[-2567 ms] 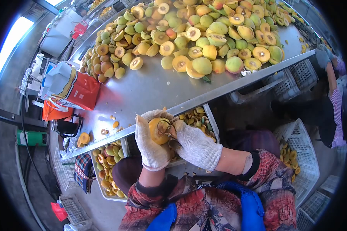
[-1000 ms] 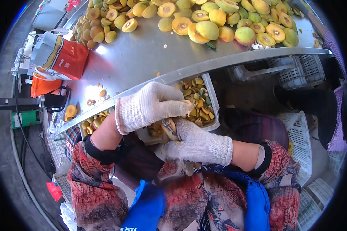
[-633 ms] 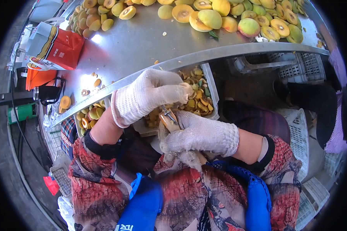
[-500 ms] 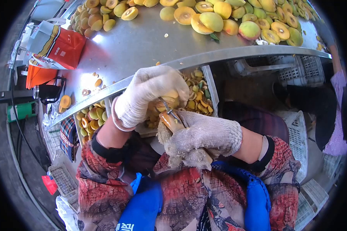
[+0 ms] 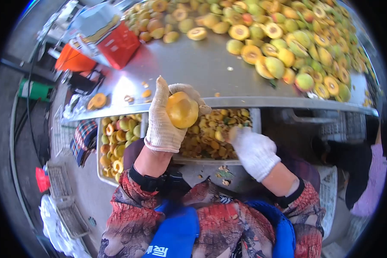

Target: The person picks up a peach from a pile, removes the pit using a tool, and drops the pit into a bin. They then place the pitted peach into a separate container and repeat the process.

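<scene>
My left hand [image 5: 165, 116], in a white knit glove, holds a yellow peach [image 5: 182, 110] against the palm, thumb pointing up, near the edge of the metal table [image 5: 210, 102]. Over the crate of fruit pieces [image 5: 213, 146] is my right hand [image 5: 253, 148], also gloved and blurred. Its fingertips are smeared by motion beside a yellowish piece, and whether it holds anything cannot be made out.
Halved peaches [image 5: 288, 47] are piled across the back of the table. A red bag [image 5: 116, 45] stands at the left. A crate of peaches [image 5: 120, 142] is below the table edge. Another person's sleeve [image 5: 374, 180] shows at the right.
My hands have moved apart; the right went right and the left turned to show the peach. The metal tool seen between them earlier no longer shows. The view has shifted too.
</scene>
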### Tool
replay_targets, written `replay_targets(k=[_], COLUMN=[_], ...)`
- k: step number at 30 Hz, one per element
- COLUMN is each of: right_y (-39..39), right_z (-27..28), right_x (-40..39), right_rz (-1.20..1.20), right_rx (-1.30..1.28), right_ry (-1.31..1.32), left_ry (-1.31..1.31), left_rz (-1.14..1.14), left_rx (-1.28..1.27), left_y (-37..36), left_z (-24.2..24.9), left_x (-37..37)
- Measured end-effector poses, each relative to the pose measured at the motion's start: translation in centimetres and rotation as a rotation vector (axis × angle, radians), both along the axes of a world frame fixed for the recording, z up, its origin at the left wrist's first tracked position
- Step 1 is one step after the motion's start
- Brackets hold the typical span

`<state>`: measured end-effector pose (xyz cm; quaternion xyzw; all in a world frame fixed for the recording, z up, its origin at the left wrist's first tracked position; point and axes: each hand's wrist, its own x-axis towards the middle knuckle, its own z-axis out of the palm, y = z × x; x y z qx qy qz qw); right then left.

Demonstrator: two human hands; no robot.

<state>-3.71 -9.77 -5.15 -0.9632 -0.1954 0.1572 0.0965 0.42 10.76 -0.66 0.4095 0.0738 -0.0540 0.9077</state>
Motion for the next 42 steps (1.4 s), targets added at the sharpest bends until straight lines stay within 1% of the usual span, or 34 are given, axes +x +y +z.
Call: replay_targets(k=[1, 2, 3, 4, 6, 8, 9, 12, 13, 14, 16, 17, 18, 20, 22, 23, 24, 26, 27, 29, 31, 32, 33, 34, 35, 36, 37, 38, 40, 42], right_y=[-0.3, -0.4, -0.8, -0.5, -0.2, 0.1, 0.2, 0.9, 1.3, 1.6, 1.9, 2.4, 2.9, 3.6, 4.5, 4.5, 4.8, 5.2, 5.2, 5.3, 5.6, 5.4, 4.8, 4.4, 4.2, 3.7, 3.4, 3.3, 2.5, 1.7], right_z=[-0.5, -0.8, -2.5, -1.5, -0.2, -0.1, -0.6, -1.6, -1.6, -1.7, -2.4, -2.2, -2.1, -2.3, -2.3, -3.3, -3.0, -3.0, -3.1, -3.5, -2.7, -2.4, -2.9, -3.6, -2.6, -2.5, -2.8, -2.0, -1.8, -0.3], right_x=[-0.2, 0.1, 0.3, 0.3, 0.2, 0.3, 0.3, 0.1, 0.1, 0.1, 0.3, 0.3, 0.4, 0.5, 0.4, 0.2, 0.3, 0.4, 0.2, 0.4, 0.6, 0.5, 0.4, 0.3, 0.4, 0.5, 0.3, 0.4, 0.1, -0.1], right_rz=[0.064, 0.08, 0.114, 0.089, 0.037, -0.027, -0.003, 0.068, 0.086, 0.1, 0.14, 0.151, 0.159, 0.208, 0.17, 0.16, 0.193, 0.197, 0.186, 0.161, 0.266, 0.3, 0.383, 0.347, 0.384, 0.394, 0.326, 0.315, 0.192, 0.117], right_rx=[-0.034, -0.037, -0.075, -0.096, -0.027, 0.057, 0.072, 0.11, 0.12, 0.128, 0.156, 0.162, 0.168, 0.104, 0.064, 0.082, 0.106, 0.118, 0.134, 0.181, 0.231, 0.245, 0.255, 0.278, 0.188, 0.321, 0.251, 0.274, 0.307, 0.339], right_ry=[-0.131, -0.163, -0.197, -0.148, -0.085, -0.037, -0.054, -0.089, -0.088, -0.089, -0.098, -0.1, -0.1, -0.101, -0.028, -0.039, -0.02, -0.016, 0.003, 0.017, -0.051, -0.084, -0.165, -0.163, -0.133, -0.206, -0.138, -0.107, -0.013, 0.045], left_ry=[-0.054, -0.066, -0.095, -0.12, -0.113, -0.088, -0.003, 0.066, 0.126, 0.131, 0.106, 0.046, 0.082, 0.045, 0.307, 0.416, 0.55, 0.635, 0.643, 0.635, 0.615, 0.609, 0.603, 0.552, 0.23, 0.127, 0.071, -0.087, -0.34, -0.453], left_rz=[0.017, 0.075, 0.157, 0.234, 0.361, 0.514, 0.591, 0.587, 0.618, 0.692, 0.663, 0.678, 0.623, 0.667, 0.295, 0.281, 0.303, 0.228, 0.17, 0.155, 0.151, 0.102, 0.053, 0.165, 0.424, 0.586, 0.577, 0.723, 0.724, 0.545], left_rx=[0.011, 0.051, 0.159, 0.267, 0.402, 0.941, 0.912, 1.416, 1.423, 1.382, 1.647, 1.733, 1.807, 2.103, 2.175, 2.228, 2.189, 2.117, 2.078, 2.102, 2.086, 2.075, 2.066, 2.217, 2.135, 2.03, 2.047, 2.017, 1.877, 1.736], left_y=[2.1, 4.4, 7.5, 10.9, 17.2, 21.8, 24.0, 27.7, 28.2, 28.9, 29.5, 29.4, 30.1, 30.8, 30.8, 30.0, 29.1, 29.0, 29.2, 29.7, 30.0, 30.3, 30.6, 31.3, 32.7, 31.1, 30.1, 25.2, 24.4, 18.9], left_z=[0.2, 1.1, 1.6, 1.9, 2.4, 2.7, 2.0, -0.6, -1.6, -3.1, -5.5, -6.6, -8.3, -12.4, -17.0, -22.1, -22.2, -21.6, -20.9, -21.3, -21.7, -21.2, -20.6, -21.3, -21.9, -18.1, -14.9, -8.5, -4.4, 0.7], left_x=[-0.1, -0.7, -1.2, -2.0, -4.0, -6.4, -7.4, -10.4, -11.0, -11.3, -11.2, -10.8, -10.4, -8.8, -7.1, -7.8, -6.7, -5.9, -5.9, -5.9, -6.3, -6.7, -7.1, -7.5, -8.5, -7.8, -7.7, -6.7, -5.5, -2.4])
